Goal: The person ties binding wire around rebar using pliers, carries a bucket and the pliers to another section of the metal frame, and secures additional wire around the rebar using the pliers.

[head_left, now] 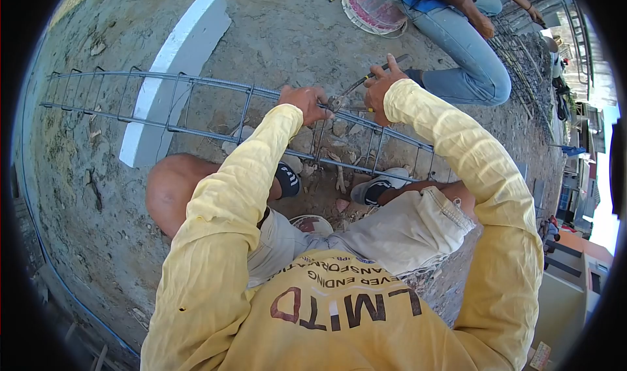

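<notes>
Left hand [305, 103] clamped on rebar [261, 93], right hand [385, 91] round pliers [357, 84]; pink bucket [373, 6], inside hidden.

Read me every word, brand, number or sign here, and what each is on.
"LMITD": large, yellow shirt, maybe incomplete.
"EVER ENDING": same shirt, perhaps cut off at the start.
"TRANSFORMATI": same shirt, the end lost in a fold.
Small blue print, same shirt: too small.
Dark sock marking: unreadable.
Pale sign, lower right: too blurred.
</notes>
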`<act>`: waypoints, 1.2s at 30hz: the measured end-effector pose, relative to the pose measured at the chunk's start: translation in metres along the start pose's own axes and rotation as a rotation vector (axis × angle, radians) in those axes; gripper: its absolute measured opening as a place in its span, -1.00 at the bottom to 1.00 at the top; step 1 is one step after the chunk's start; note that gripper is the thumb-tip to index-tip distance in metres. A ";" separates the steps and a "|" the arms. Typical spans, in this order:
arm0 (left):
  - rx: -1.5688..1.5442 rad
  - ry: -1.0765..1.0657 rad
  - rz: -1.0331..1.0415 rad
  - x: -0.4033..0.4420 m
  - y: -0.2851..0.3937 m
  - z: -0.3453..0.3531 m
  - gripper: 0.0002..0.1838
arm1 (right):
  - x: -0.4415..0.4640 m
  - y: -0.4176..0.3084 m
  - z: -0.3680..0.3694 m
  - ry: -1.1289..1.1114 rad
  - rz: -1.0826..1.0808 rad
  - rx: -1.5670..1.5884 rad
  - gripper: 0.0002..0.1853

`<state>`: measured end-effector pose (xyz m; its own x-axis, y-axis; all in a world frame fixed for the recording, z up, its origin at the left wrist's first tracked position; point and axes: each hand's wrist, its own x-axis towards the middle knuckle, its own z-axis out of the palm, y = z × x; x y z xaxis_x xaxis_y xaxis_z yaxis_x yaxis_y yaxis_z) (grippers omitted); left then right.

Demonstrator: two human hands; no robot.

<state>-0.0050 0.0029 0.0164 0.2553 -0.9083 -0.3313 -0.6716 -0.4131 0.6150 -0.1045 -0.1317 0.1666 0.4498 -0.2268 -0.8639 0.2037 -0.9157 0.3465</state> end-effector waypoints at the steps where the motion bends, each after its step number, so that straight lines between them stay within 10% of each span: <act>1: -0.001 -0.003 -0.006 0.000 0.001 -0.001 -0.47 | 0.002 0.001 0.002 0.038 -0.012 -0.025 -0.53; 18: -0.025 0.009 -0.010 0.001 0.000 0.000 -0.51 | 0.006 0.034 0.021 0.658 -0.096 0.085 -0.74; 33: 0.012 0.007 0.016 -0.002 -0.003 0.000 -0.52 | -0.005 -0.004 0.038 0.241 -0.048 0.498 -0.61; 36: 0.009 -0.022 0.021 -0.004 -0.004 -0.002 -0.49 | -0.009 -0.011 0.042 -0.119 0.047 1.040 -0.64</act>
<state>-0.0019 0.0075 0.0171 0.2254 -0.9151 -0.3343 -0.6830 -0.3931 0.6156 -0.1472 -0.1339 0.1552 0.3379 -0.2493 -0.9076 -0.6855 -0.7260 -0.0557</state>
